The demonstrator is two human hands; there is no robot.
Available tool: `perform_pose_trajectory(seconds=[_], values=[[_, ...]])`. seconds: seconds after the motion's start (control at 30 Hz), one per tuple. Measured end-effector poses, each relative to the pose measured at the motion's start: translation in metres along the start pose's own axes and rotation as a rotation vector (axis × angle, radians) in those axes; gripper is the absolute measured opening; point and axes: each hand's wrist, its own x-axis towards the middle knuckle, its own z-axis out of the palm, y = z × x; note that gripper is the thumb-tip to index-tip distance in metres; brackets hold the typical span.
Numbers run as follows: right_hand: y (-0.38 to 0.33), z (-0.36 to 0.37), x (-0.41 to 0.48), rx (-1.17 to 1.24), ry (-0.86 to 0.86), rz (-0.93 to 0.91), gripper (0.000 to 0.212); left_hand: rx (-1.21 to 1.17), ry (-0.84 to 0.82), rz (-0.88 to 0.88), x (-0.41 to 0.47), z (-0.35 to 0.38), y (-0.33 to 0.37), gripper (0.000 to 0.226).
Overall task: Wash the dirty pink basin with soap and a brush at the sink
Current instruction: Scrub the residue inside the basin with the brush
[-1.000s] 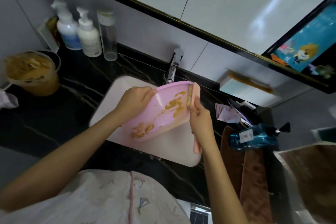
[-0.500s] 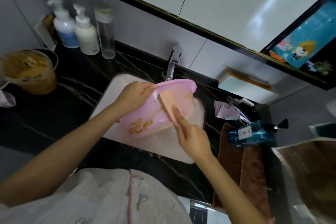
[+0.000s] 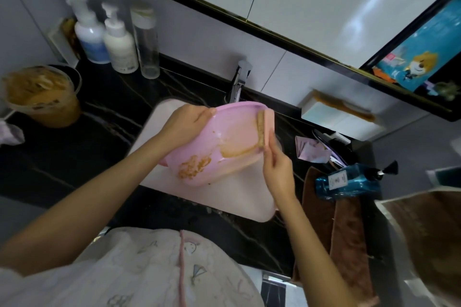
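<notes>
The pink basin is tilted above the white sink, its inside facing me. Brown muck smears its lower wall and a band near the right side. My left hand grips the basin's upper left rim. My right hand holds a pink brush whose soiled bristles press against the basin's inner right wall near the rim. The faucet stands behind the basin; no water stream is visible.
Three bottles stand at the back left of the black counter. A tub of brown paste sits at far left. A blue pump bottle lies on brown towels to the right. A white box rests by the wall.
The brush has swept from the basin's middle up to its right rim, spreading the muck. The basin has tilted so its inside faces me more.
</notes>
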Motion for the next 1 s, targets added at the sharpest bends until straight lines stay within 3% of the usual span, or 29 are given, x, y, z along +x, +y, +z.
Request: perform_pose_trajectory(seconds=[0.07,0.17,0.23,0.33,0.43,0.53,0.67,0.77,0.87,0.93,1.0], values=[[-0.021,0.013,-0.011,-0.025,-0.067,-0.137,0.051,0.007,0.013,0.001,-0.002,0.001,0.000,0.045],[-0.007,0.004,-0.037,-0.250,-0.196,-0.386,0.054,-0.052,0.019,-0.019,-0.001,-0.008,-0.007,0.061],[0.017,-0.007,-0.026,-0.227,-0.131,-0.247,0.051,-0.078,0.010,-0.032,-0.003,-0.007,-0.008,0.066],[0.016,-0.005,0.008,0.039,0.004,0.071,0.045,-0.043,0.001,-0.029,-0.003,-0.002,0.002,0.051],[-0.019,0.017,-0.008,0.061,-0.032,-0.091,0.048,0.001,0.032,-0.033,0.001,-0.006,0.002,0.046],[-0.004,0.008,-0.037,-0.181,-0.141,-0.291,0.053,-0.001,0.047,-0.019,0.002,-0.013,-0.005,0.049],[0.019,-0.006,0.007,0.045,-0.009,0.084,0.043,0.003,0.018,0.007,0.001,-0.003,0.001,0.051],[-0.018,0.016,-0.003,0.166,-0.002,0.010,0.046,0.065,0.038,-0.015,0.005,-0.004,0.003,0.043],[-0.017,0.026,-0.042,-0.035,-0.132,-0.164,0.051,0.069,0.043,-0.054,0.008,-0.013,0.001,0.045],[0.006,0.022,-0.035,0.003,-0.060,-0.047,0.048,0.057,0.035,-0.046,0.007,-0.014,0.004,0.047],[0.021,0.016,-0.005,0.188,0.020,0.208,0.050,0.062,0.027,-0.044,0.006,-0.013,0.008,0.045]])
